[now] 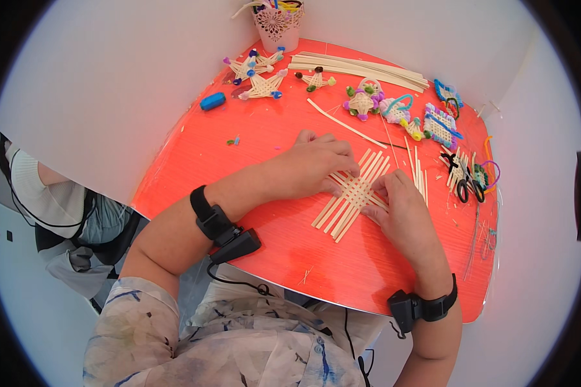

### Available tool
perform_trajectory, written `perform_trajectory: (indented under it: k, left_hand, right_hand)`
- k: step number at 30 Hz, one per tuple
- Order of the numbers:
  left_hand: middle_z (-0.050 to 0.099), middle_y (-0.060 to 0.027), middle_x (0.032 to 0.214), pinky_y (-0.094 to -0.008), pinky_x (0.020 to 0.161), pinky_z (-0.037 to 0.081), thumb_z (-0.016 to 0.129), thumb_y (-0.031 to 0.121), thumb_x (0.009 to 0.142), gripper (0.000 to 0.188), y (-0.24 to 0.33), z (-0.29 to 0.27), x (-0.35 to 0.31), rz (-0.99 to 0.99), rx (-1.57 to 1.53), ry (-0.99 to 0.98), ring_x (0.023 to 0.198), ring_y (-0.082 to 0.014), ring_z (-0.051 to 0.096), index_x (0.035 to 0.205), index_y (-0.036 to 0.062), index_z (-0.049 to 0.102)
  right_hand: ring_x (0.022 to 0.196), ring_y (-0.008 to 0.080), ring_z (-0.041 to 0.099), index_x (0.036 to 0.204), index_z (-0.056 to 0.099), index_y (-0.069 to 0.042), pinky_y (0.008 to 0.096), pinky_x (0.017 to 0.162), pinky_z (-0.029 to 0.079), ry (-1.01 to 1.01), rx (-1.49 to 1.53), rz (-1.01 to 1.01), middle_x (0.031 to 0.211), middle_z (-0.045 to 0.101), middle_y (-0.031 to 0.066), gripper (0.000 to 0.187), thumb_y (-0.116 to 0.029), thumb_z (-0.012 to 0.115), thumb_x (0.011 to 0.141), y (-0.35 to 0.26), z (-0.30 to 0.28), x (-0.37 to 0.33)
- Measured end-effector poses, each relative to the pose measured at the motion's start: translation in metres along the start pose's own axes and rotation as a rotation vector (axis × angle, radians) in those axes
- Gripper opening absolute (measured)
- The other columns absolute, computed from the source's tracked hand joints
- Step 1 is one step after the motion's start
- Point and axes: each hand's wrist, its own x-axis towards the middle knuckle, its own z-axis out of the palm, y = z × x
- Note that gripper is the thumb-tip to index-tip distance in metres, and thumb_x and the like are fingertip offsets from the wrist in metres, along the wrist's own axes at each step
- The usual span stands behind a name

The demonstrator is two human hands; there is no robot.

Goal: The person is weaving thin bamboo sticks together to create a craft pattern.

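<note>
A flat lattice of pale woven strips lies on the red table between my two hands, its loose strip ends sticking out on the near and far sides. My left hand has its thumb and fingers closed on the lattice's left edge. At the right edge, my right hand pinches the strip ends between thumb and fingers. The fingers partly cover both of those edges. Beyond my right hand are several loose short strips, and one longer curved strip rests farther away.
Woven star shapes with coloured tips stand at the back left, near a pink pot. Long strips line the back. Black-handled scissors lie at right; a blue block is at left. Another person's sleeve shows behind the partition.
</note>
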Motion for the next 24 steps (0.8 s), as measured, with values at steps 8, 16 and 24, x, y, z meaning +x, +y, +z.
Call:
perform_trajectory:
  k: [8,16,24]
  left_hand:
    - [0.059,0.0004,0.113,-0.042,0.098,0.029,0.074,0.025,0.079,0.037,0.0011,-0.0006,0.0001,-0.019,0.002,-0.01,0.114,-0.021,0.048,0.114,0.0177,0.064]
    - [0.059,0.0009,0.113,-0.042,0.097,0.029,0.074,0.025,0.079,0.037,0.0024,-0.0014,0.0009,-0.028,0.0,-0.017,0.115,-0.0202,0.049,0.114,0.0178,0.064]
    - [0.059,0.0011,0.113,-0.0425,0.097,0.029,0.075,0.024,0.079,0.036,0.0035,-0.0021,0.0009,-0.035,0.006,-0.023,0.115,-0.0199,0.049,0.114,0.0181,0.065]
  right_hand:
    - [0.096,0.035,0.057,0.101,0.057,0.002,0.0401,0.085,0.048,-0.011,-0.019,0.009,0.1,0.057,0.0177,0.038,-0.012,0.08,0.073,-0.0004,-0.0001,0.0007]
    - [0.096,0.0354,0.057,0.101,0.057,0.002,0.0404,0.085,0.048,-0.012,-0.019,-0.004,0.1,0.057,0.0179,0.039,-0.012,0.08,0.073,0.0005,-0.0006,0.0005]
    - [0.096,0.0357,0.057,0.1,0.056,0.002,0.0407,0.085,0.048,-0.009,-0.025,-0.011,0.099,0.057,0.0182,0.039,-0.012,0.08,0.072,0.0008,0.0002,0.0002]
